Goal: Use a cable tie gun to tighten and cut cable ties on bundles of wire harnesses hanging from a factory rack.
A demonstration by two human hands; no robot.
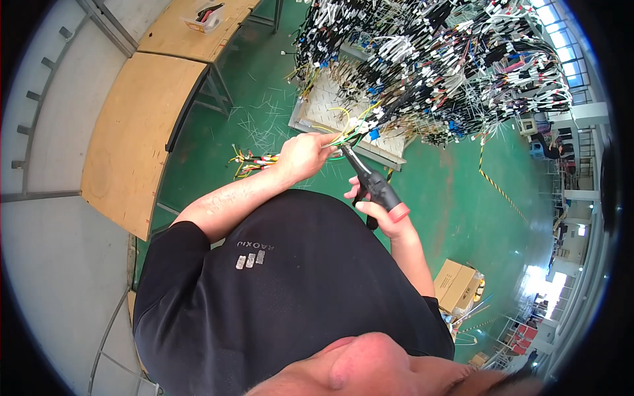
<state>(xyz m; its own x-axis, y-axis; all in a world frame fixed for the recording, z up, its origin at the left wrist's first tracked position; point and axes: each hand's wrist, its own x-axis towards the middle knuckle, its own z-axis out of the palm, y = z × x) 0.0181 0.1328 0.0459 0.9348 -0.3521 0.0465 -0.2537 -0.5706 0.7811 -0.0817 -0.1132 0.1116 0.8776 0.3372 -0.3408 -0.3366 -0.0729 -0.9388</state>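
My left hand [304, 157] is closed around a bundle of wires [353, 134], green, yellow and black, at the near edge of a hanging mass of harnesses. The bundle's loose ends [249, 162], with red, black and yellow leads, stick out to the left of that hand. My right hand [391, 223] grips a black cable tie gun [380, 189] with a metal nose and a red rear knob. Its nose points up and left, meeting the bundle just right of my left fingers. The exact contact at the tip is too small to make out.
Dense wire harnesses [429, 66] with white connectors hang beyond my hands over a pale board on a frame [323, 99]. Left stands a wooden table [125, 132], with a clear plastic box [202, 18] on another tabletop. Wire scraps litter the green floor; a cardboard box [456, 284] sits right.
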